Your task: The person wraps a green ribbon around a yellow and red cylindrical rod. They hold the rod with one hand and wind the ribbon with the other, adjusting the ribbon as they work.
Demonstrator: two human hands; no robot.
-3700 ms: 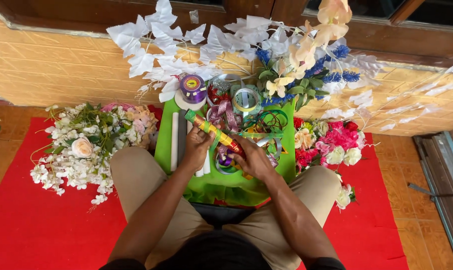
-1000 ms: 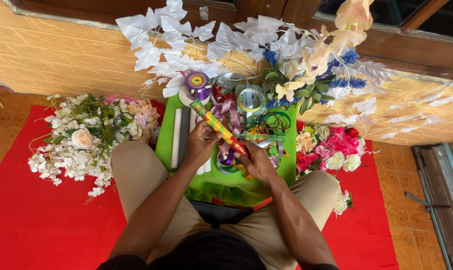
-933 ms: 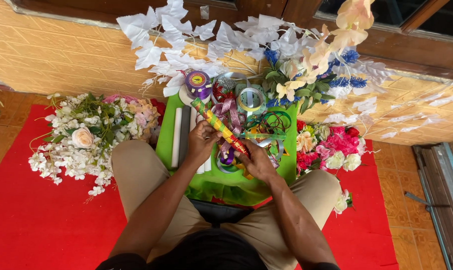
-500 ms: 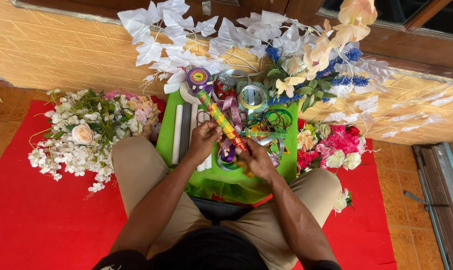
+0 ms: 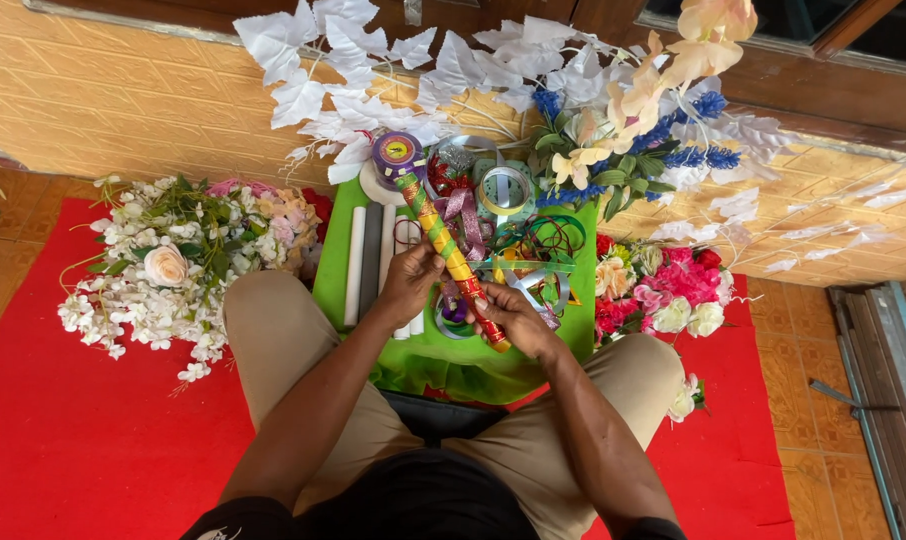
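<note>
I sit cross-legged and hold a long stick (image 5: 439, 232) wrapped in green, yellow and red ribbon, slanting from upper left to lower right over a green tray (image 5: 563, 345) on my lap. My left hand (image 5: 410, 283) grips the stick near its middle. My right hand (image 5: 513, 318) pinches its red lower end. Rolls of ribbon, one purple (image 5: 397, 155) and one silvery (image 5: 505, 188), lie at the far side of the tray, with loose green ribbon (image 5: 538, 242) beside the stick.
White and grey rods (image 5: 368, 260) lie on the tray's left. A bunch of white artificial flowers (image 5: 158, 270) rests on the red mat (image 5: 63, 440) at left; pink and white flowers (image 5: 673, 290) at right. White leaves (image 5: 343, 60) and blue and peach flowers (image 5: 633, 130) lean on the wall.
The stick has tilted steeper and my hands have shifted slightly along it; my view has dipped a little closer. Both hands still hold the stick.
</note>
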